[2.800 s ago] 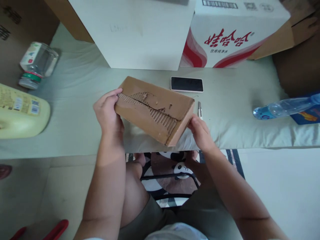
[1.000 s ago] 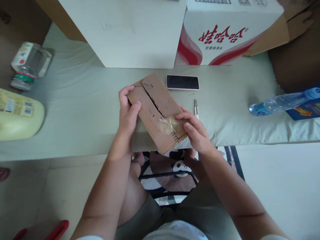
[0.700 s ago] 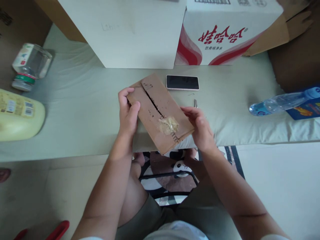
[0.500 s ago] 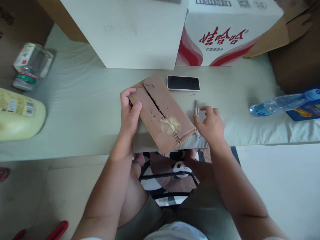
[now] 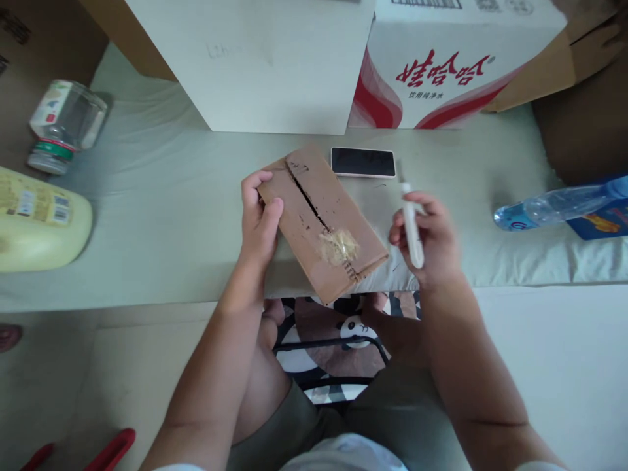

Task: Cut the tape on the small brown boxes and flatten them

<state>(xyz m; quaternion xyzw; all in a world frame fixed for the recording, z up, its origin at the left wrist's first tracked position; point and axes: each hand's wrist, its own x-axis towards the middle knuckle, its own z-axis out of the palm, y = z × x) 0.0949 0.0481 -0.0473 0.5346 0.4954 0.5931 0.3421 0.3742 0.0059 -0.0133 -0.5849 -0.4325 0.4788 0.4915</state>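
A brown cardboard box point(image 5: 324, 219) lies tilted on the pale cushioned surface point(image 5: 161, 209), with a slit along its top and a scrap of crumpled clear tape near its close end. My left hand point(image 5: 259, 219) grips its left edge, thumb on top. My right hand point(image 5: 426, 239) is lifted just right of the box, fingers wrapped round a slim white-handled knife point(image 5: 411, 222) whose blade points away from me.
A dark phone point(image 5: 363, 162) lies behind the box. A plain white box point(image 5: 255, 59) and a red-and-white carton point(image 5: 441, 59) stand at the back. A jar point(image 5: 63, 124) and a yellow jug point(image 5: 39, 222) lie left, a water bottle point(image 5: 549, 206) right.
I turned the box over to its slit face. My right hand left the box's close end, reached right to the knife on the surface and lifted it.
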